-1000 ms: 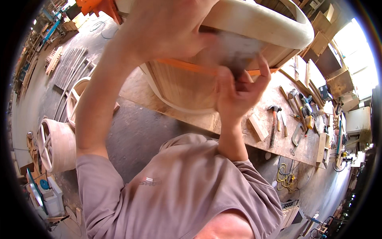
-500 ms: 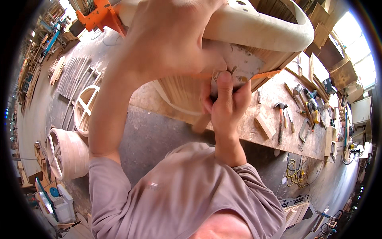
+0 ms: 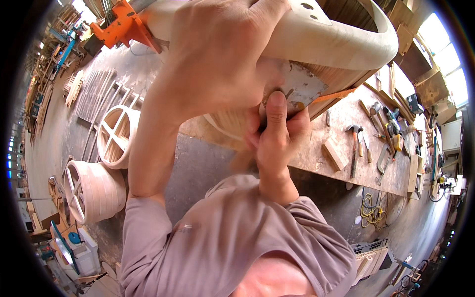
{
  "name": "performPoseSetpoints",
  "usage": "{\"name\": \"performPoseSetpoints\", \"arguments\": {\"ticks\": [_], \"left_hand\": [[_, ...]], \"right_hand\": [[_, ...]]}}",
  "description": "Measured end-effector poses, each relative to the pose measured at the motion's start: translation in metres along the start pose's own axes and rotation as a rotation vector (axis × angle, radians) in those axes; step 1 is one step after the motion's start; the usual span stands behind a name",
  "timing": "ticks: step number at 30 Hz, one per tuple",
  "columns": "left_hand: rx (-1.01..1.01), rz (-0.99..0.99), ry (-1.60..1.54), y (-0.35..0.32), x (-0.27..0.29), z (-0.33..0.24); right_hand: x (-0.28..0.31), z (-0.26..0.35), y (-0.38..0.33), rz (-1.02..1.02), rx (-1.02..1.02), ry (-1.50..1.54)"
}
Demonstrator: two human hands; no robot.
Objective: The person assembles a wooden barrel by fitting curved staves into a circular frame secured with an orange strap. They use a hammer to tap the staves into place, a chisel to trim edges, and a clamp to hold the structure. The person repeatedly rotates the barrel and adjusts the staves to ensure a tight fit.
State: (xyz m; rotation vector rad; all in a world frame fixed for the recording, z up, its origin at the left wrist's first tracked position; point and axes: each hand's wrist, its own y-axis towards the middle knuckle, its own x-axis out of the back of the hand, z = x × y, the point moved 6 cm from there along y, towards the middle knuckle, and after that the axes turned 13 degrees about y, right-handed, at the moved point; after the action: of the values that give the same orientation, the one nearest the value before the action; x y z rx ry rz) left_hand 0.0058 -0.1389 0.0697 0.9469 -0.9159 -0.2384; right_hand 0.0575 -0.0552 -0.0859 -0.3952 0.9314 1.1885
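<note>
A pale wooden piece with a thick curved rim (image 3: 336,47) and staved sides stands before me, with an orange strap (image 3: 339,95) around it. My left hand (image 3: 217,54) is closed over its rim, with its thumb lying lower down by a worn grey metal plate (image 3: 308,85). Most of that hand's fingertips are hidden. Below it, my right hand (image 3: 277,123) grips the plate's lower edge, thumb pressed on the front and fingers curled behind. A blurred wooden part (image 3: 242,159) shows under the right hand; its kind is unclear.
To the right, the workbench (image 3: 307,161) bears a wood block (image 3: 336,153), a hammer (image 3: 354,148) and several other tools. An orange clamp (image 3: 126,27) sits at upper left. Round wooden frames (image 3: 99,190) stand on the left floor. A yellow cord (image 3: 372,213) lies below the bench.
The view has shifted, so the surroundings sit a little farther right. Both hands keep their grip; the right hand has moved slightly left against the plate.
</note>
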Motion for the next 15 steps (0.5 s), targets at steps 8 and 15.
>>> {"name": "performPoseSetpoints", "arguments": {"ticks": [8,15], "left_hand": [[0.014,0.045,-0.012,-0.005,-0.007,0.002],[-0.164,0.117,-0.117,0.005,-0.005,0.019]], "right_hand": [[-0.009,0.01,0.002,-0.053,0.195,-0.128],[-0.002,-0.003,-0.007,-0.106,0.109,0.041]]}}
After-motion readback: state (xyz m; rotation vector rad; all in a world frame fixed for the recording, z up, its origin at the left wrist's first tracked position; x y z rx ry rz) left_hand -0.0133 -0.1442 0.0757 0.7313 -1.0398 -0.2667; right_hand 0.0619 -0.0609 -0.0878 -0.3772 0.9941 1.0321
